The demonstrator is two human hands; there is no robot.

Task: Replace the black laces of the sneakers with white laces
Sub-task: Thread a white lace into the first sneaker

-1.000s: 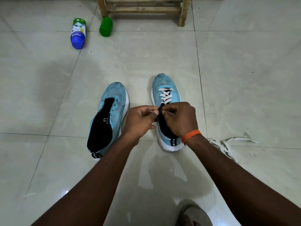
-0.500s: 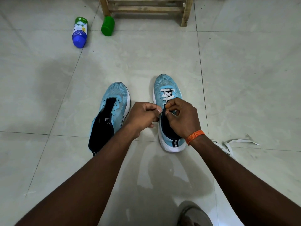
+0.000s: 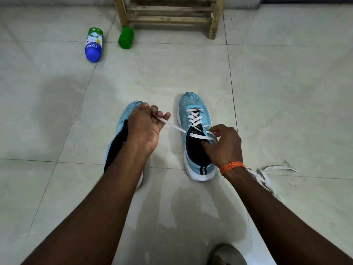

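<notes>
Blue bottle (image 3: 93, 45): laid on its side on the tiled floor, well apart from the work.
Left sneaker (image 3: 116, 144): unlaced, with its tongue open, and partly hidden under the left forearm. Its lacing is judged not yet begun.
Left hand (image 3: 145, 127): raised over the left sneaker's toe, with one end of the white lace pinched between thumb and fingers.
White lace (image 3: 176, 128): crossed up the right sneaker's eyelets, with a free end drawn taut sideways to the left hand.
Risk on the left pull: too much length could be dragged through, leaving uneven ends. The flat lace could also be twisted at the top eyelet.
Right sneaker (image 3: 194, 104): upright on the floor and nearly laced; the topmost row is judged to be in hand.
Right hand (image 3: 223, 146): fingers curled at the right top eyelet, where the white lace appears to be gripped, with the thumb tucked at the collar.
Risk on the right hold: if it slackens, the shoe could be slid or tipped by the pull, or the lace end lost from its eyelet.
Spare lace (image 3: 275, 168): loose on the floor beside the right wrist.
Black laces: none seen.
</notes>
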